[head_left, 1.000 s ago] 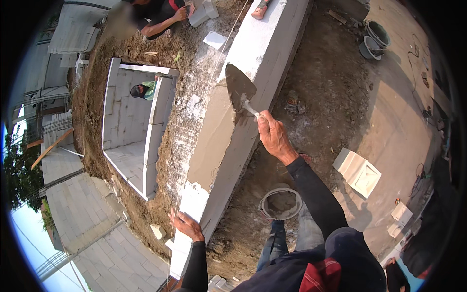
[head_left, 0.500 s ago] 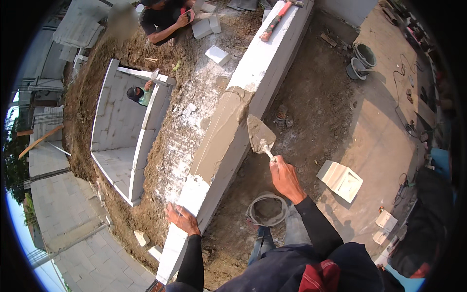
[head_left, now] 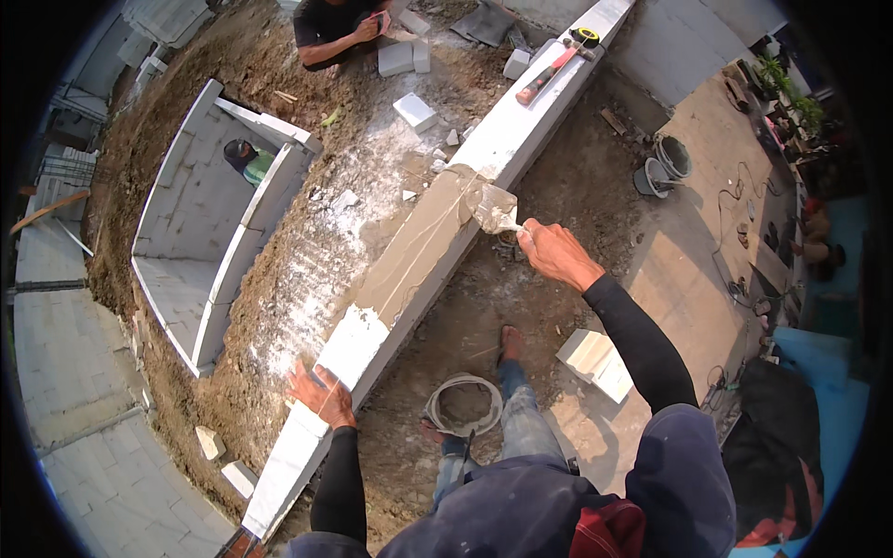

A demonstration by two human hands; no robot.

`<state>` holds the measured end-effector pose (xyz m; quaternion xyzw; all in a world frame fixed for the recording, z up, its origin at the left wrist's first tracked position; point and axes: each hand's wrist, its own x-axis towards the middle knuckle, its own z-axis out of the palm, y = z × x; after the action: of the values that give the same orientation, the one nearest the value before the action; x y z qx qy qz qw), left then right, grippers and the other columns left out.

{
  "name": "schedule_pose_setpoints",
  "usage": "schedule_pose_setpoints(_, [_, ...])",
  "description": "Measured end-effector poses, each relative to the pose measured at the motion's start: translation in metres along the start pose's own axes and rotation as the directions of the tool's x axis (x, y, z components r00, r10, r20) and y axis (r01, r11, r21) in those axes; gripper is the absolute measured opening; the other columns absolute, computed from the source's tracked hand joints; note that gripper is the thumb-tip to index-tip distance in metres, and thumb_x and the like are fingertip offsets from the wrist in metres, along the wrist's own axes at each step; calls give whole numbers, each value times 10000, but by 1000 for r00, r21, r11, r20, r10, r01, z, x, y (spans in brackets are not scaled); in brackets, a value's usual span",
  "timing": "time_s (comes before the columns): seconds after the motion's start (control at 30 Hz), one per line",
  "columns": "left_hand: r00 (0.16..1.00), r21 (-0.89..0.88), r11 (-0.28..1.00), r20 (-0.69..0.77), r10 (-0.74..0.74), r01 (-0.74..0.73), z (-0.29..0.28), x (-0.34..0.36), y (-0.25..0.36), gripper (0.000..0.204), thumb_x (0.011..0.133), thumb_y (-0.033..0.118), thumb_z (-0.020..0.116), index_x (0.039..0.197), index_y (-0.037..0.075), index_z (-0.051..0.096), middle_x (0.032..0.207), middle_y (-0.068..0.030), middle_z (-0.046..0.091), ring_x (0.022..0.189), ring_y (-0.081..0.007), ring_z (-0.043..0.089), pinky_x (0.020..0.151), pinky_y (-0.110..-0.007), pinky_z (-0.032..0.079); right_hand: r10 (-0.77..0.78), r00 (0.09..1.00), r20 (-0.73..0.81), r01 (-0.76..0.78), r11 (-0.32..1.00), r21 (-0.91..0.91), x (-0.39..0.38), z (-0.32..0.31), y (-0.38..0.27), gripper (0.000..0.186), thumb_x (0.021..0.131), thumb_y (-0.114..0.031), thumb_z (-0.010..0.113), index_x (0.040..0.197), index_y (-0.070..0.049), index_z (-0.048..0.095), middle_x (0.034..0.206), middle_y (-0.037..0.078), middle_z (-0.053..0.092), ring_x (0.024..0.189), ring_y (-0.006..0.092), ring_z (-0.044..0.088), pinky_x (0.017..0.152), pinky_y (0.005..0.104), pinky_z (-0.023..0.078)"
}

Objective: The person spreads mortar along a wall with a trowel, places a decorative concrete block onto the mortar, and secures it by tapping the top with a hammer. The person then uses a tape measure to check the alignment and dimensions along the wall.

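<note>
A long, low wall of white blocks point(head_left: 349, 346) runs diagonally from lower left to upper right. Grey mortar point(head_left: 409, 246) is spread over the middle of its top. My right hand point(head_left: 558, 253) is closed round the handle of a trowel point(head_left: 496, 208), whose mortar-smeared blade lies against the right edge of the mortar bed near its far end. On the bare white top nearer me, my left hand point(head_left: 323, 397) rests with fingers spread, holding nothing. A taut string passes above the wall.
A red-handled hammer point(head_left: 547, 76) and a yellow-black tape measure point(head_left: 584, 37) lie farther along the wall. By my feet stands a round bucket point(head_left: 464, 405); more buckets point(head_left: 672, 158) are at right. A white block point(head_left: 595, 365) sits right. One co-worker point(head_left: 330, 37) crouches beyond; another point(head_left: 247, 162) is inside a block-walled pit.
My right hand has moved the trowel away from me, from beside the wall's flank up to the mortar's edge. My left hand stays on the wall. The view has shifted.
</note>
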<state>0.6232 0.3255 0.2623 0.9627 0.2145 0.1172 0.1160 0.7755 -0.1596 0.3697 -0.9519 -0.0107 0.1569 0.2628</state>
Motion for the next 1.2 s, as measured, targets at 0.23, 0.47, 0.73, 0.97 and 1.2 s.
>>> schedule_pose_setpoints(0.23, [1000, 38, 999, -4, 13, -13, 1, 0, -5, 544, 1061, 382, 401, 1447, 10, 491, 1448, -226, 527, 1481, -402, 318, 1264, -555, 75, 39, 999, -36, -28, 961, 276, -29, 45, -35, 411, 1042, -306, 436, 1002, 72, 591, 750, 316, 635, 748, 529, 628, 727, 571, 480])
schedule_pose_setpoints(0.47, [1000, 22, 1000, -16, 23, -22, 6, 3, -6, 542, 1062, 375, 407, 1456, 8, 475, 1456, -221, 523, 1478, -403, 326, 1262, -568, 91, 130, 986, -101, -99, 958, 270, 24, 40, -40, 443, 1054, -318, 404, 936, 63, 596, 633, 226, 649, 632, 389, 695, 755, 501, 537])
schedule_pose_setpoints(0.73, [999, -5, 1000, -26, 30, -30, 2, -1, -11, 530, 1061, 368, 411, 1449, 13, 476, 1455, -220, 520, 1480, -408, 324, 1259, -595, 76, -45, 974, 221, -25, 953, 302, -21, 42, -90, 470, 1057, -320, 369, 956, 78, 598, 652, 241, 620, 548, 352, 672, 702, 481, 525])
schedule_pose_setpoints(0.97, [996, -34, 998, -68, 52, -55, 7, -1, 9, 502, 1048, 345, 466, 1422, 13, 514, 1444, -213, 553, 1462, -417, 367, 1255, -571, 92, 135, 991, -10, -124, 936, 330, 29, 19, -47, 477, 1044, -343, 397, 884, 65, 584, 663, 214, 637, 552, 333, 690, 690, 458, 560])
schedule_pose_setpoints(1.2, [999, -44, 999, -35, 17, -19, 10, -8, -7, 519, 1037, 342, 475, 1441, 16, 491, 1435, -232, 537, 1456, -438, 352, 1241, -606, 120, -43, 982, 182, -17, 950, 313, -14, 97, -122, 483, 1045, -353, 401, 924, 76, 586, 601, 238, 618, 572, 370, 673, 746, 490, 537])
